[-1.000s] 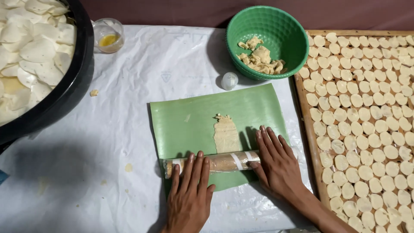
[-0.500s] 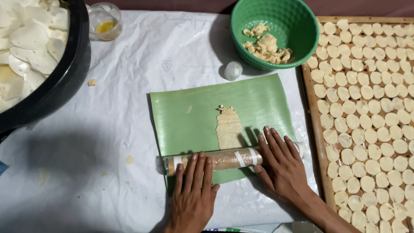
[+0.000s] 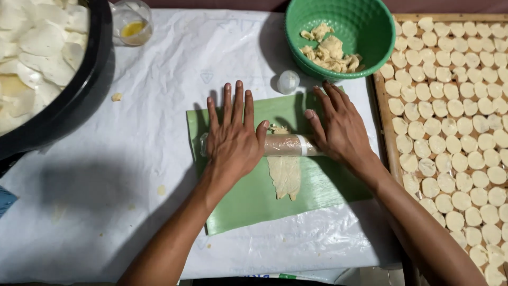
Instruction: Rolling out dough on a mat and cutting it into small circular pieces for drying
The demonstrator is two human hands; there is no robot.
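Plastic-wrapped rolling pin (image 3: 286, 144) lies crosswise on a green sheet (image 3: 248, 196), with both palms pressing flat on its ends. Left hand (image 3: 233, 137) is spread wide, fingers toward 12 o'clock; right hand (image 3: 341, 130) is open, fingers toward 11. Flattened dough strip (image 3: 286, 177) trails from the pin toward 6 o'clock.

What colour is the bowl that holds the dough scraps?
The bowl is green, with a ribbed wall; the head view shows it, at top.
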